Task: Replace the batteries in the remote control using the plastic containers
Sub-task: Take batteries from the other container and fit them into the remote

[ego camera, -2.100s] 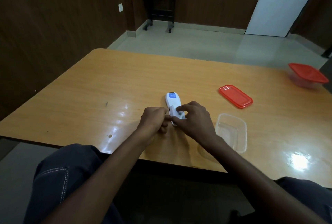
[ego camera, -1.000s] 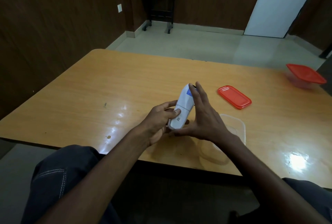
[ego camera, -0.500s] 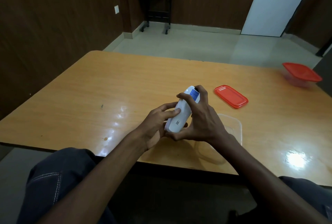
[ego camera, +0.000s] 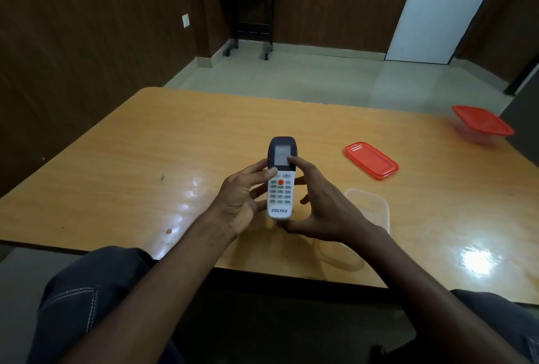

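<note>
A white remote control (ego camera: 280, 188) with a dark display end and an orange button is held upright above the table, its button face towards me. My left hand (ego camera: 243, 199) grips its left side, thumb on the face. My right hand (ego camera: 320, 206) holds its right side, one fingertip on the display. An open clear plastic container (ego camera: 376, 206) lies on the table just right of my right hand, partly hidden by it. Its red lid (ego camera: 370, 160) lies further back. No batteries are visible.
A second clear container with a red lid (ego camera: 482, 124) stands at the table's far right edge. The wooden table (ego camera: 145, 159) ends just in front of my knees. Beyond it are floor, a dark side stand (ego camera: 248, 19) and a white door (ego camera: 437, 8).
The remote was lying back-up on the table under both hands. It has been lifted and turned over, so its button face now points at me.
</note>
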Demonstrator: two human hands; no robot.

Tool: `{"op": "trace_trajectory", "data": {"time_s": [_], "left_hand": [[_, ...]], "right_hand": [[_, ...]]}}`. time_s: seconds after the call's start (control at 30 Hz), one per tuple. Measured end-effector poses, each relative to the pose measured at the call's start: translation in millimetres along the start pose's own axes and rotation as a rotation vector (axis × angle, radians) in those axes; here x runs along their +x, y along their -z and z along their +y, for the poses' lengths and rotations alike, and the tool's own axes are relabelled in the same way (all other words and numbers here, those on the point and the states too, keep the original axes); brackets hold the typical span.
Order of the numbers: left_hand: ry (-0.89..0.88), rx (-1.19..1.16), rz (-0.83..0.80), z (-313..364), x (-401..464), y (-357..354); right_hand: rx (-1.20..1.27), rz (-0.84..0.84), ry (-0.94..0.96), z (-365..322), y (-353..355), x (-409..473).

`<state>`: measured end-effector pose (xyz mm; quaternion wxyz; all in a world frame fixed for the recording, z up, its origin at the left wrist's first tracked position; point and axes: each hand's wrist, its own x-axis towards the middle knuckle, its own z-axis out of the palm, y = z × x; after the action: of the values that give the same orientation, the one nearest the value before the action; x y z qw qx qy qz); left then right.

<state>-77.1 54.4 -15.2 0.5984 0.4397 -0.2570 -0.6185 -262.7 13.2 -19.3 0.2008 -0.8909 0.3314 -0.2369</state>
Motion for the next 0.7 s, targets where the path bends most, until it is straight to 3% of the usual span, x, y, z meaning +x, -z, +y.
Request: {"op": "trace_trajectory", "data": {"time_s": [0.7], "left_hand": [[-0.052, 0.001, -0.01, 2.1, -2.9, -1.0]], "right_hand": [[0.112, 0.104, -0.047, -7.4, -8.4, -6.2]]}}
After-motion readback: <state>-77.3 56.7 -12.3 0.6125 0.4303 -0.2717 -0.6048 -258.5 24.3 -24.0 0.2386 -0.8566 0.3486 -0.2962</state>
